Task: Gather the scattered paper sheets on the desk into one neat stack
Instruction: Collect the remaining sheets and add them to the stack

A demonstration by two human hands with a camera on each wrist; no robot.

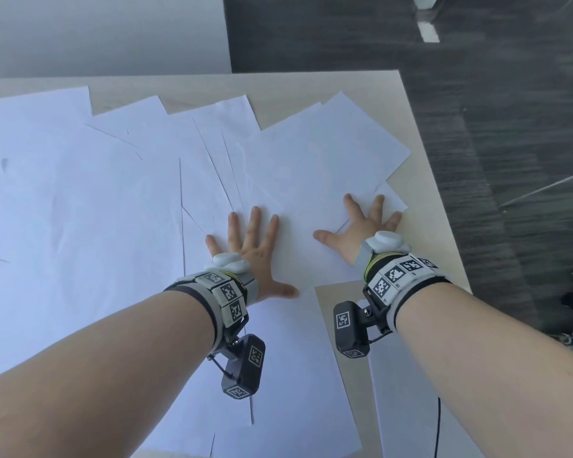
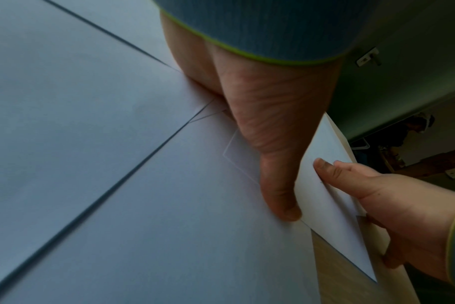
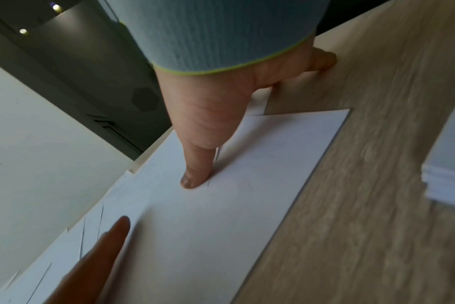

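The head view looks forward and steeply down from above the near edge of the bench, taking in both forearms, the spread paper sheets and the bench's far right corner. The left wrist camera sits low, close under the left hand, facing along it toward the right edge. The right wrist camera, equally close, looks along the right hand toward what seems the far edge. All three views share the sheet between the two hands.

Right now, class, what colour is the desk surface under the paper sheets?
Pale, light wood grain; the desk shows best in the right wrist view, beside the paper sheets.
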